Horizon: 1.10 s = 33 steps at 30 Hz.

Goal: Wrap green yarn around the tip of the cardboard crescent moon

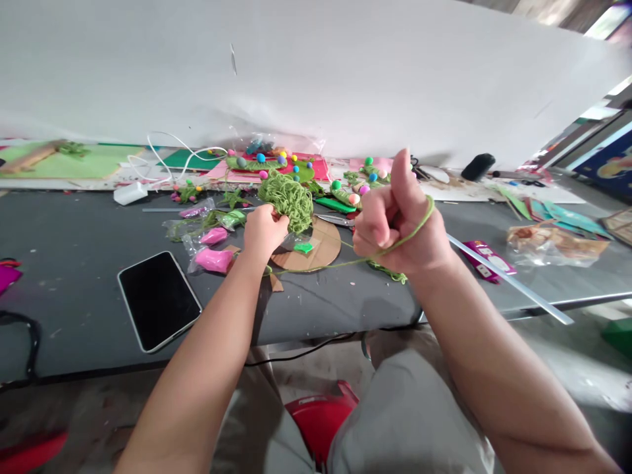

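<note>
While the left hand (265,234) closes its thumb and fingers on the lower edge of a loose green yarn bundle (289,201), that roundish tangle sits above the gray table (326,306), bulging from the fingertips toward 1 o'clock. At the bundle's 3 o'clock is the right hand (412,227), its thumb pointing to 12 and its other fingers curled inward; I cannot tell whether they pinch any yarn. A green strand (320,266) stretches between the hands, its long axis lying nearly from 9 to 3 o'clock, then slants toward 2 across the right hand and bends over the base of its thumb.

At the bundle's 5 o'clock, a round cardboard disc (328,247) lies on the table, with a small bright-green packet (303,248) in front of its middle. Scissors (334,220) lie toward 4 o'clock, partly hidden by the right hand. Pink packets (213,260) sit at 8 o'clock; farther out that way is a dark-screened tablet (158,301), its long axis running 11 to 5. Colored pompoms (261,158) cluster toward 11. From the right hand, a purple packet (486,262) and a straight pale strip (523,288) lie toward 4 o'clock, the strip crossing over the packet.
</note>
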### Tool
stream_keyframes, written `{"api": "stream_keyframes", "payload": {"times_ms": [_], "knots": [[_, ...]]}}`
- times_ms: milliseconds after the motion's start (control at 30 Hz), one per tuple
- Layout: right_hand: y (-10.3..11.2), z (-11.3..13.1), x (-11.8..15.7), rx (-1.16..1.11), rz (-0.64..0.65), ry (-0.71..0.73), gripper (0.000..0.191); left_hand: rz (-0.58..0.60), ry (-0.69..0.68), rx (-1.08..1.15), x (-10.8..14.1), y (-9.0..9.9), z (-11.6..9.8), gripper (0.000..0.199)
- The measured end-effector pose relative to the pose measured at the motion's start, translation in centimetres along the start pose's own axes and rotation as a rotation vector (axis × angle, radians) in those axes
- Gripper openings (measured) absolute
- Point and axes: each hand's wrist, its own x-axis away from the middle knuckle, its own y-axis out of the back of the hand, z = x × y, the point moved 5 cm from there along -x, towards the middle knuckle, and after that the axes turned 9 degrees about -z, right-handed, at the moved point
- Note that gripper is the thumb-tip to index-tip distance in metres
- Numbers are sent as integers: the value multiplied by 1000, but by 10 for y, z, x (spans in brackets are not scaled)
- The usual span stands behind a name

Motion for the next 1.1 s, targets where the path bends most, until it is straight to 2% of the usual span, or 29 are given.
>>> {"api": "stream_keyframes", "payload": {"times_ms": [67, 133, 167, 233, 267, 333, 400, 467, 533, 633, 733, 833, 933, 1033, 1100], "knots": [[8, -5, -5, 144, -135, 35, 58, -8, -33, -4, -1, -1, 0, 14], [20, -15, -10, 521, -317, 94, 40, -8, -58, -16, -1, -1, 0, 17], [25, -22, -13, 748, -365, 110, 35, -9, -72, -22, -1, -2, -1, 18], [30, -43, -19, 1091, -298, 26, 27, -22, -108, -24, 0, -1, -4, 19], [32, -53, -22, 1165, -233, -28, 18, -30, -127, -19, 0, 0, -5, 20], [33, -65, -27, 1153, -129, -50, 16, -40, -153, -14, 0, 1, -7, 22], [31, -67, -31, 1017, -100, 25, 22, -35, -160, -19, 0, 1, -7, 22], [28, -65, -33, 810, -119, 111, 25, -27, -158, -30, 0, 1, -8, 22], [23, -67, -34, 535, -125, 136, 29, -19, -145, -50, 0, 0, -9, 22], [13, -72, -35, 111, -75, 77, 33, 9, -113, -79, 1, -2, -9, 24], [6, -71, -35, -92, -69, 25, 34, 32, -120, -57, 1, -4, -8, 23], [9, -72, -35, -23, -169, -94, 38, 8, -119, -2, -1, -2, -4, 21], [22, -78, -35, 310, -301, -131, 37, -17, -118, 40, -1, 1, -2, 21], [26, -82, -37, 584, -269, -38, 27, -12, -116, 23, 0, 3, -3, 23], [26, -83, -37, 589, -221, -6, 23, -15, -101, 2, 0, 4, -4, 23]]}}
